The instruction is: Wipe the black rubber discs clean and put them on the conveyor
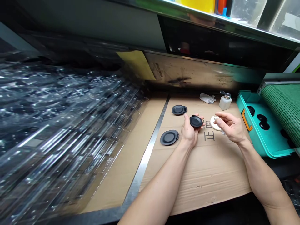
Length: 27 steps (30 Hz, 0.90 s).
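My left hand [189,132] is closed round the edge of a black round plastic lid-like part [196,121], its smooth face turned up. To the right, my right hand [231,126] pinches a crumpled white wipe [222,132]. Just behind those fingertips is a round, cream-white disc [214,123]; whether the hand touches it I cannot tell. Two similar black parts lie on the cardboard to the left of my left hand: one farther back [178,110], a larger-looking one nearer me [169,137].
Cardboard [206,175] covers the bench. At the back stand a white pump bottle [225,102] and a crumpled white wipe [207,98]. A teal bin [260,148] with black parts sits right, below a green conveyor belt [284,106]. Stacked clear plastic trays [70,140] fill the left.
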Available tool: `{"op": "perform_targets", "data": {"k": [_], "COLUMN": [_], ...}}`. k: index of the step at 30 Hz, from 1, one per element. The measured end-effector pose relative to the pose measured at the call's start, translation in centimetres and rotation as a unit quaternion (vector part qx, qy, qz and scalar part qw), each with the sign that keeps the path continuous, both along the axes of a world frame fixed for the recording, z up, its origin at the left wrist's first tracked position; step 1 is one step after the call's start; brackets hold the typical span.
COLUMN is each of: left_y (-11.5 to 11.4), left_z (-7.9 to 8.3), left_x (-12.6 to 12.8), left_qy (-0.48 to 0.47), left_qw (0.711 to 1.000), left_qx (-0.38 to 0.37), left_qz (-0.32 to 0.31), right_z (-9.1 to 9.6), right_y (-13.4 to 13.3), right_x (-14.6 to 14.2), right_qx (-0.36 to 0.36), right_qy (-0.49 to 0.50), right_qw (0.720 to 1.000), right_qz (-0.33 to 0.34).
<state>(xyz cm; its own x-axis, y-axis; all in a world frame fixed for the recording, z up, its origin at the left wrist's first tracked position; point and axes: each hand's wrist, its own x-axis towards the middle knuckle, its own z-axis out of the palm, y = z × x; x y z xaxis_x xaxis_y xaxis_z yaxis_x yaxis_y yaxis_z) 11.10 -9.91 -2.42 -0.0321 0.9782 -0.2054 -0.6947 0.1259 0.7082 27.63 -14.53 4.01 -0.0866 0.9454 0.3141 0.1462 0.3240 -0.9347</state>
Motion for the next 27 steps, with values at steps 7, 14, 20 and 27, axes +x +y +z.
{"op": "perform_targets", "data": {"k": [7, 14, 20, 27], "left_y": [-1.1, -1.6, -1.8, -2.0], "left_z": [0.9, 1.3, 0.7, 0.6], "left_x": [0.1, 0.4, 0.9, 1.1], "left_qy": [0.074, 0.117, 0.255, 0.357], "left_qw": [0.992, 0.974, 0.949, 0.914], "left_qx": [0.037, -0.04, -0.06, -0.036], "left_qz": [-0.098, -0.188, -0.176, -0.186], "right_z": [-0.6, -2.8, -3.8, -3.7], "right_y": [0.5, 1.6, 1.8, 1.9], "right_x": [0.2, 0.2, -0.3, -0.2], "right_qx": [0.007, 0.071, 0.041, 0.012], "right_qy": [-0.065, -0.26, -0.315, -0.395], "right_qw": [0.998, 0.962, 0.948, 0.919], "right_qz": [0.004, -0.039, -0.018, 0.001]}}
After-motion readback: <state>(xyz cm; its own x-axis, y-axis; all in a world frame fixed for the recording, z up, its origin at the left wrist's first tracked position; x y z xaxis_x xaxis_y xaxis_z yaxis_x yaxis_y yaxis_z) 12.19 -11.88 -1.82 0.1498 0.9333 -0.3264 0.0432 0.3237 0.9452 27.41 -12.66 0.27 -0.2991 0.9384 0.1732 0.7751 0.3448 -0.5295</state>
